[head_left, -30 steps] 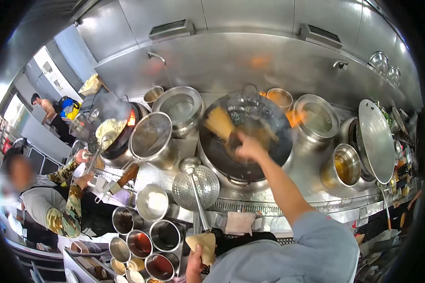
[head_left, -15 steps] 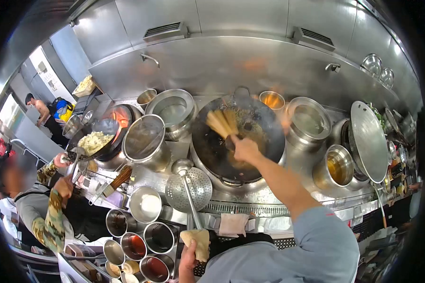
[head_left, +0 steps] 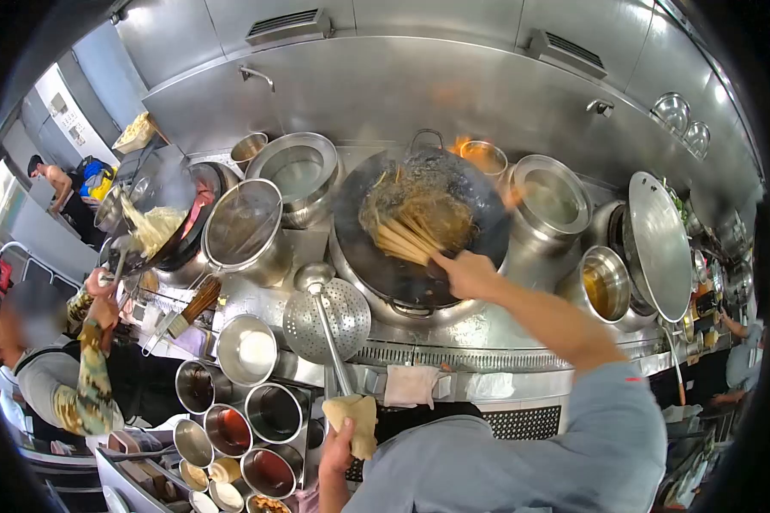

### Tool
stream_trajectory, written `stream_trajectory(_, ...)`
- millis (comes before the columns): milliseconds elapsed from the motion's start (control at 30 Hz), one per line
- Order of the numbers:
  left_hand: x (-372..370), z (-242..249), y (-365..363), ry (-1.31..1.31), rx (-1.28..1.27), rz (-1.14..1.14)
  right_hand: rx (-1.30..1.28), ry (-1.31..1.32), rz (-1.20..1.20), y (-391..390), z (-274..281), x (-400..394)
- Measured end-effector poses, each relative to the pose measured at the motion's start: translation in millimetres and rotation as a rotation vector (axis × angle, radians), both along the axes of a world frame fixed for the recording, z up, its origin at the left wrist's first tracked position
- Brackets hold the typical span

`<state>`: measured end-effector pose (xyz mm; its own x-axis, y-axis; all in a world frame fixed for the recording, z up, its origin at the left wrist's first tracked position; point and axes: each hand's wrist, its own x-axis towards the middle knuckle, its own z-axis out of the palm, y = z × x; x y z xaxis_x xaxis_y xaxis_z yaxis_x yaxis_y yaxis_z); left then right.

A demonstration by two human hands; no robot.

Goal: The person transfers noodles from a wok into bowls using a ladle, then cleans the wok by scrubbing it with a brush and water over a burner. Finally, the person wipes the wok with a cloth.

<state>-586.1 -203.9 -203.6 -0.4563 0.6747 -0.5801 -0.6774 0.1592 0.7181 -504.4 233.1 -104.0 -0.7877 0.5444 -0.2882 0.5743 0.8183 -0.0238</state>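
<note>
My right hand (head_left: 472, 275) is closed around the base of a bamboo wok brush (head_left: 406, 238). The brush's splints are down in the brownish liquid (head_left: 443, 209) swirling in a large black wok (head_left: 364, 274). Low in the view, my left hand (head_left: 337, 446) grips a folded beige cloth (head_left: 355, 421). A ladle (head_left: 321, 299) lies over a perforated skimmer (head_left: 295, 329), and its handle runs down to that cloth. Whether my left fingers also hold the handle is hidden.
Flames (head_left: 462, 147) show behind the wok. Metal pots (head_left: 552, 195) stand on both sides, with a strainer (head_left: 244, 227) on the left one. Sauce containers (head_left: 228, 430) sit lower left. At far left, a co-worker (head_left: 81, 376) handles another wok (head_left: 175, 224) with pale food. A large pan (head_left: 659, 248) leans at right.
My right hand has swept the brush from the wok's upper left toward its near side, and the liquid swirls more. The co-worker's food has lifted in the wok. The view has shifted slightly.
</note>
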Motion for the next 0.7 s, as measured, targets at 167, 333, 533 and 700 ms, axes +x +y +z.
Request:
stream_trajectory(167, 3.2, 5.8, -5.9, -0.04, 0.029, 0.105, 0.103, -0.135, -0.027, 79.3, 32.4, 17.0)
stream_trajectory(333, -5.0, -7.1, 12.0, -0.076, 0.058, -0.076, -0.044, 0.015, -0.177, 31.0, -8.5, -40.0)
stream_trajectory(533, -0.4, 13.0, 8.0, -0.029, 0.048, 0.013, -0.12, -0.357, 0.048, 28.6, 53.7, 68.9)
stream_trajectory(700, -2.0, 8.5, 15.5, 0.002, 0.002, -0.027, 0.147, -0.243, -0.076, 121.2, 40.6, 10.0)
